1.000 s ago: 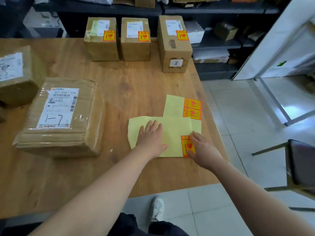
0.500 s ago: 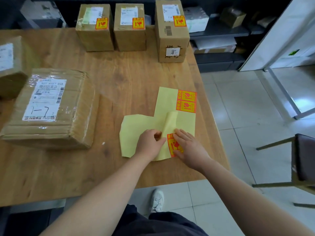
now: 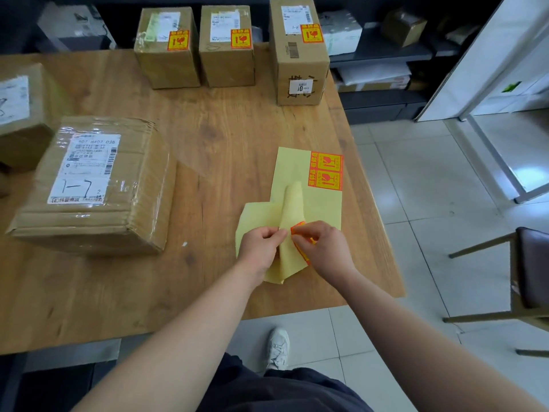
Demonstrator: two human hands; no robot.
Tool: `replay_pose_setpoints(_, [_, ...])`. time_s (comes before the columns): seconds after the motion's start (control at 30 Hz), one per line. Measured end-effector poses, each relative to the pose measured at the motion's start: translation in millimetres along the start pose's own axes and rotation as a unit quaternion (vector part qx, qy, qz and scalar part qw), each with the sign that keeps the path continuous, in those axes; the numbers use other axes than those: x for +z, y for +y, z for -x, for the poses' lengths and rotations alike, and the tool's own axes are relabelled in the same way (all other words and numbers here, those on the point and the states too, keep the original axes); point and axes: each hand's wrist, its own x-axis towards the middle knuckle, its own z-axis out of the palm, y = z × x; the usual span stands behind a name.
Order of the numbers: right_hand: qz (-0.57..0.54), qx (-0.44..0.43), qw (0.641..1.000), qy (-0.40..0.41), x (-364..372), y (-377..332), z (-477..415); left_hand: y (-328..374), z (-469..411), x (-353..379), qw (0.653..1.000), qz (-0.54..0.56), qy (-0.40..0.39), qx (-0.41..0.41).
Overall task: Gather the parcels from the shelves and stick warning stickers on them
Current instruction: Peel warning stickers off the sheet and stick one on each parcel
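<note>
We count 5 parcels (image 3: 89,188) on the worktop (image 3: 231,120): 3 at the back, 2 at the left. We see 2 yellow backing sheets (image 3: 294,168) and 6 warning stickers (image 3: 325,171): 3 on parcels, 2 on a sheet, 1 between our 2 hands (image 3: 258,248).

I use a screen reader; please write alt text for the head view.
The left hand pinches a yellow backing sheet while the right hand peels an orange warning sticker from it, on a wooden table. Three stickered parcels stand behind.
</note>
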Motion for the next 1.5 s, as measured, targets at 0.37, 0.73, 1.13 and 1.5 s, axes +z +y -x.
replay_pose_setpoints(0.37, [-0.088, 0.036, 0.995, 0.016, 6, -23, 0, 5, 12, -13, 0.991, 0.123, -0.048, -0.002])
replay_pose_setpoints(0.73, [-0.119, 0.057, 0.991, 0.005, 3, -33, -2, 11, 19, -17, 0.988, 0.137, -0.072, 0.013])
replay_pose_setpoints(1.13, [-0.097, 0.024, 0.995, -0.01, -2, -33, 0, 9, 18, -20, 0.986, 0.156, -0.061, 0.0])
replay_pose_setpoints(1.5, [-0.127, 0.042, 0.991, -0.016, -3, -29, 1, 9, 22, -22, 0.989, 0.119, -0.088, 0.013])
